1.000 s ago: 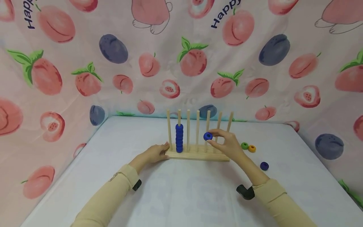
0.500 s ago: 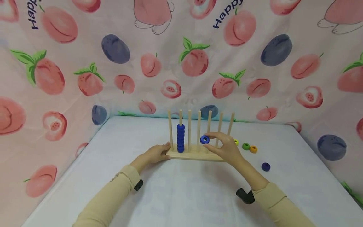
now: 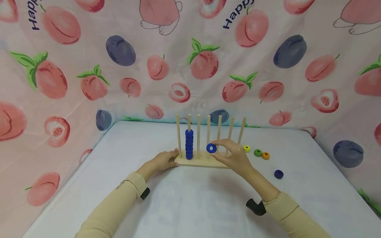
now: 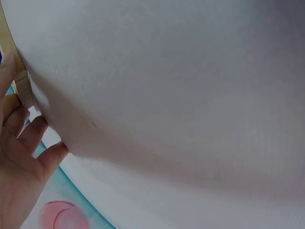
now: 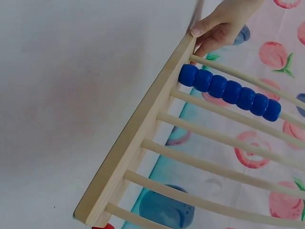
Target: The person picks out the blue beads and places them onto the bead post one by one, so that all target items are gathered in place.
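Observation:
My left hand (image 3: 162, 161) grips the left end of a wooden bead rack (image 3: 205, 163), thumb on the front of its base. In the right wrist view that thumb also shows at the base's end. Several upright pegs stand in the rack, and a stack of blue beads (image 3: 189, 144) fills much of the second peg from the left. A loose blue bead (image 3: 208, 148) is pinched between thumb and index finger of my right hand (image 3: 238, 158), in front of the middle pegs. Its hole faces the head camera. Neither the right hand nor this bead appears in the right wrist view.
Right of the rack lie a yellow bead (image 3: 246, 148), a green bead (image 3: 257, 152) and an orange bead (image 3: 266, 155). A dark purple bead (image 3: 278, 174) sits nearer. Something red (image 5: 103, 227) peeks out past the base's end. A fruit-print cloth (image 3: 190, 92) hangs behind the table.
My right hand has moved left and slightly down with the blue bead, whose hole has turned toward the head camera. The yellow bead has come into sight. My left hand stays on the rack.

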Tool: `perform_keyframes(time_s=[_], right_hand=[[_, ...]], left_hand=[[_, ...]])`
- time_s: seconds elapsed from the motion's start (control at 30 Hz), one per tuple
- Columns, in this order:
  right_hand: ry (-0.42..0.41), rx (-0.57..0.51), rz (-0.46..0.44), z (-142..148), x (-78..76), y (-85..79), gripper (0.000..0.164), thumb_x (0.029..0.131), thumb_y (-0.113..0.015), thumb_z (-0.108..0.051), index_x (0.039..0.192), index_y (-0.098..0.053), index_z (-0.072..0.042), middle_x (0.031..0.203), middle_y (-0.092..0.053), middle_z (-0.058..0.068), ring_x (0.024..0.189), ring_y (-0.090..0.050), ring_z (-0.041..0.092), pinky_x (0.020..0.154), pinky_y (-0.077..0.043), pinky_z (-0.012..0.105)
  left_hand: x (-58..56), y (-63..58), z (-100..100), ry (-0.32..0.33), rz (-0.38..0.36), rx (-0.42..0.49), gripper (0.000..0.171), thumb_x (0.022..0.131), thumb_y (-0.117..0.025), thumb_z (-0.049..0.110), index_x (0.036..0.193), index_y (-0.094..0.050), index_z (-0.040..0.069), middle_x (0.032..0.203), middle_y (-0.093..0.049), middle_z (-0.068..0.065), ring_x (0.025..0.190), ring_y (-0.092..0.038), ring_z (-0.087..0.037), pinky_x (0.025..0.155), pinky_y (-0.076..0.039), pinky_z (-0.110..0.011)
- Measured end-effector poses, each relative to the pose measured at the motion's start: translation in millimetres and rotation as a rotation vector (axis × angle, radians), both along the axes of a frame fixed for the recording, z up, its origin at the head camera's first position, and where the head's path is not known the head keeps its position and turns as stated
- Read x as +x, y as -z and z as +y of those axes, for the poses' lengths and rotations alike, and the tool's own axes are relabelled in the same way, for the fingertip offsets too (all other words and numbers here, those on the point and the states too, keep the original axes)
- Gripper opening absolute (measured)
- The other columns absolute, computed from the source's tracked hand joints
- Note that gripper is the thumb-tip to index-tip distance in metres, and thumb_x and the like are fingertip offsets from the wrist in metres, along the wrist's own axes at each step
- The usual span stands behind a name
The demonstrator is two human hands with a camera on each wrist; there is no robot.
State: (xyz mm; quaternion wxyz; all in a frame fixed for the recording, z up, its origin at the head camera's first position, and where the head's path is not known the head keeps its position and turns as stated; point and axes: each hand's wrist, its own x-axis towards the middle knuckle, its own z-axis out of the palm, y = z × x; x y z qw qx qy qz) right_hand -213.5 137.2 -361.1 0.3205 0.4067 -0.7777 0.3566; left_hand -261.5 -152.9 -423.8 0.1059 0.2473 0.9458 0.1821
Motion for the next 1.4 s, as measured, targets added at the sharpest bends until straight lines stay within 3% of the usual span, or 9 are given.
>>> perform_keyframes(time_s=[0.1, 0.23, 0.33, 0.43, 0.57, 0.7, 0.8, 1.0, 1.4], right_hand=[[-0.037, -0.002, 0.009, -2.7, 0.9, -0.5, 0.046, 0.085, -0.062, -0.040, 0.103, -0.068, 0.001, 0.099, -0.072, 0.014, 0.092, -0.067, 0.027, 0.093, -0.042, 0.005], [-0.090, -0.012, 0.024, -6.7, -0.8, -2.9, 0.051, 0.088, -0.056, -0.044, 0.105, -0.067, 0.002, 0.100, -0.071, 0.015, 0.093, -0.066, 0.028, 0.094, -0.044, 0.008], [-0.105, -0.009, 0.031, -9.0, -2.5, -5.8, 0.046, 0.087, -0.060, -0.038, 0.106, -0.067, 0.003, 0.101, -0.071, 0.016, 0.093, -0.066, 0.028, 0.094, -0.044, 0.008], [-0.105, -0.003, 0.035, -12.9, -4.3, -9.4, 0.035, 0.080, -0.075, -0.019, 0.106, -0.066, 0.003, 0.102, -0.071, 0.016, 0.093, -0.067, 0.028, 0.093, -0.045, 0.009], [-0.088, 0.004, 0.045, -18.1, -7.6, -13.5, 0.044, 0.065, -0.081, 0.004, 0.106, -0.066, 0.004, 0.101, -0.071, 0.017, 0.094, -0.067, 0.028, 0.090, -0.052, 0.020], [-0.075, 0.015, 0.041, -24.1, -10.0, -16.7, 0.042, 0.067, -0.081, 0.002, 0.106, -0.066, 0.004, 0.103, -0.071, 0.017, 0.096, -0.067, 0.028, 0.086, -0.056, 0.034], [-0.063, 0.025, 0.017, -28.3, -11.5, -18.9, 0.041, 0.070, -0.080, -0.001, 0.108, -0.065, 0.003, 0.105, -0.070, 0.016, 0.099, -0.066, 0.028, 0.087, -0.055, 0.039], [-0.026, 0.017, -0.015, -35.8, -16.5, -21.9, 0.043, 0.071, -0.080, -0.002, 0.110, -0.065, 0.004, 0.109, -0.069, 0.017, 0.103, -0.065, 0.029, 0.089, -0.054, 0.040], [-0.063, -0.034, 0.024, -53.1, -32.9, -24.8, 0.040, 0.071, -0.080, -0.001, 0.108, -0.066, 0.004, 0.105, -0.070, 0.017, 0.100, -0.067, 0.028, 0.090, -0.054, 0.040]], left_hand=[[-0.3, 2.5, -0.4, -0.004, -0.004, -0.014, 0.063, 0.093, -0.059, 0.029, 0.142, -0.035, 0.000, 0.149, -0.033, -0.019, 0.132, -0.041, -0.040, 0.111, -0.033, -0.049], [-1.9, 5.4, -1.3, -0.012, -0.005, -0.020, 0.062, 0.093, -0.059, 0.029, 0.143, -0.036, 0.001, 0.149, -0.033, -0.018, 0.132, -0.041, -0.040, 0.111, -0.033, -0.050], [-3.8, 5.9, -0.7, 0.003, 0.005, -0.016, 0.062, 0.093, -0.059, 0.029, 0.142, -0.035, 0.000, 0.148, -0.034, -0.019, 0.130, -0.042, -0.041, 0.110, -0.034, -0.051], [-4.9, 5.6, -0.2, 0.017, 0.014, -0.014, 0.062, 0.093, -0.059, 0.029, 0.142, -0.035, -0.001, 0.148, -0.034, -0.019, 0.129, -0.043, -0.041, 0.110, -0.034, -0.050], [-6.5, 4.7, 1.9, 0.012, 0.004, -0.023, 0.063, 0.093, -0.058, 0.030, 0.143, -0.034, 0.000, 0.149, -0.033, -0.019, 0.130, -0.042, -0.041, 0.111, -0.033, -0.050], [-6.2, 4.1, 2.0, -0.004, -0.013, -0.035, 0.064, 0.093, -0.058, 0.030, 0.144, -0.033, 0.001, 0.150, -0.032, -0.017, 0.131, -0.041, -0.041, 0.111, -0.032, -0.050], [-5.6, 3.9, 1.2, -0.008, -0.013, -0.035, 0.064, 0.093, -0.058, 0.030, 0.144, -0.033, 0.000, 0.149, -0.032, -0.018, 0.131, -0.041, -0.041, 0.111, -0.033, -0.051], [-5.7, 4.5, 0.1, -0.012, -0.013, -0.034, 0.064, 0.093, -0.058, 0.031, 0.144, -0.032, 0.001, 0.149, -0.032, -0.018, 0.131, -0.041, -0.042, 0.111, -0.033, -0.051], [-6.6, 7.0, -0.3, -0.006, -0.010, -0.025, 0.064, 0.093, -0.058, 0.032, 0.144, -0.033, 0.002, 0.150, -0.032, -0.017, 0.132, -0.040, -0.039, 0.111, -0.032, -0.050]])
